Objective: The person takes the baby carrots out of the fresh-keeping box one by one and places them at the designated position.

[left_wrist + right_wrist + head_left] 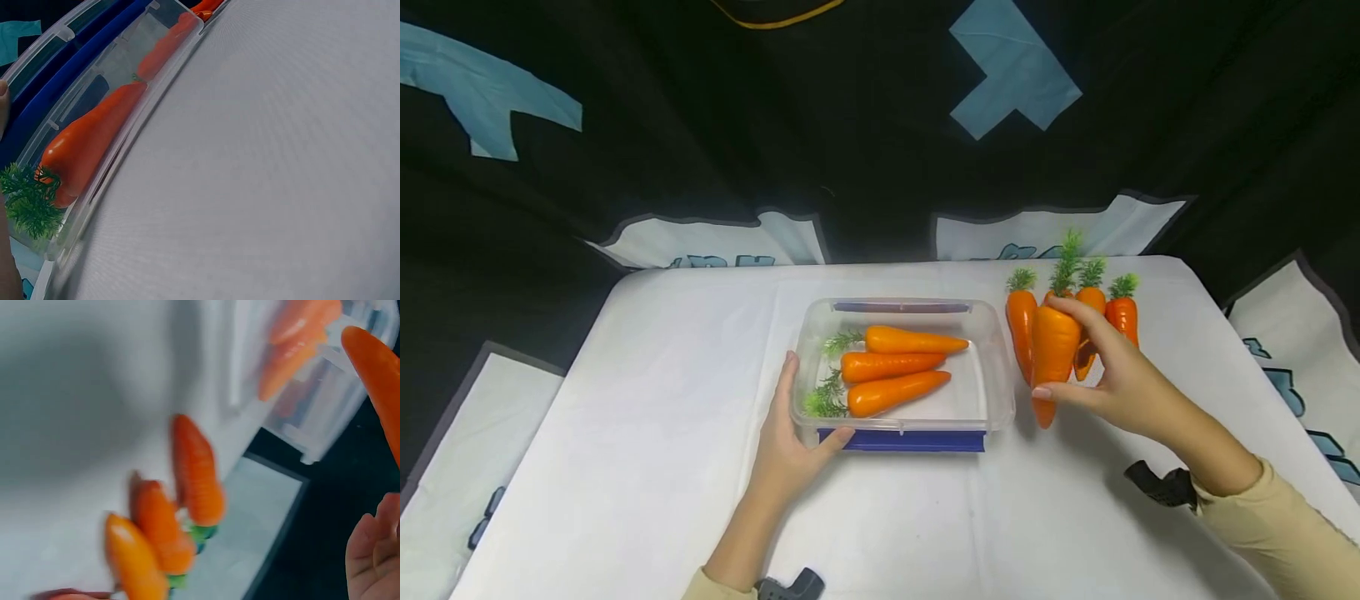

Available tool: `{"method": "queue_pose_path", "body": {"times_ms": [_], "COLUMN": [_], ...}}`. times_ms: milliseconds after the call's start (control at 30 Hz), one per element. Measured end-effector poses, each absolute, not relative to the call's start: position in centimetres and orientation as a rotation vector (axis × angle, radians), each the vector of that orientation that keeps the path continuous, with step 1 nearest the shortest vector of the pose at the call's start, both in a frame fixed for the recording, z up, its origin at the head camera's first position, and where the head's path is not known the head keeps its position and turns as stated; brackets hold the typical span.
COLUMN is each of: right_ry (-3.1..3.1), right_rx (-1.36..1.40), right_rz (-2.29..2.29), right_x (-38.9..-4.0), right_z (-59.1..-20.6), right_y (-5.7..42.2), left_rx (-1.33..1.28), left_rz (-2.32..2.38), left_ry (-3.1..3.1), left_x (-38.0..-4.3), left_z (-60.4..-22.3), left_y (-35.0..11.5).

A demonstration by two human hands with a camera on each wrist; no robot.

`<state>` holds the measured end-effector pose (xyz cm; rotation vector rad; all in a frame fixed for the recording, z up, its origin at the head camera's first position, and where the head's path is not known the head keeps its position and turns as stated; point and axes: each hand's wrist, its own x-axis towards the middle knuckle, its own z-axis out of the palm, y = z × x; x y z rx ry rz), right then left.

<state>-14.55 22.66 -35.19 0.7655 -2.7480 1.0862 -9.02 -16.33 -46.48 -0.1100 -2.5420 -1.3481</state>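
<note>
A clear plastic box [992,400] with blue side latches [910,442] stands mid-table, holding three orange carrots [898,393] with green tops. My left hand [790,450] grips its near left corner, thumb at the front and fingers along the left wall. To the right of the box my right hand [1112,375] holds a large orange carrot [1054,350] between thumb and fingers. This carrot [381,387] is raised off the table in the right wrist view. Behind it lie several more carrots [1021,329], partly hidden by the hand and the held one.
A white cloth [647,433] covers the table. A black curtain [715,125] with blue shapes hangs behind the far edge. Dark straps [1161,483] sit at both wrists.
</note>
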Motion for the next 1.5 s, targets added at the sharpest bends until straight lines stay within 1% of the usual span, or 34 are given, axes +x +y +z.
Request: {"method": "queue_pose_path", "body": {"times_ms": [267, 567, 967, 1500], "right_ry": [-2.792, -2.864, -2.952, -3.174], "right_rx": [0.781, 0.768, 0.688, 0.658], "right_rz": [1.083, 1.02, 0.973, 0.866], "right_x": [-13.0, -12.2, -12.6, -13.8], "right_z": [-38.5, -40.6, -41.2, -41.8], "right_y": [24.3, 24.7, 24.8, 25.1], "left_rx": [-0.087, -0.064, -0.059, -0.06], "left_rz": [-1.295, -1.278, -1.266, -1.273], "left_ry": [-2.554, -2.548, -2.552, -2.554], "left_x": [-8.7, -8.5, -8.5, -8.5], "left_z": [-46.4, -46.4, -46.4, -46.5], "left_y": [-16.1, -15.5, -15.3, -15.3]}}
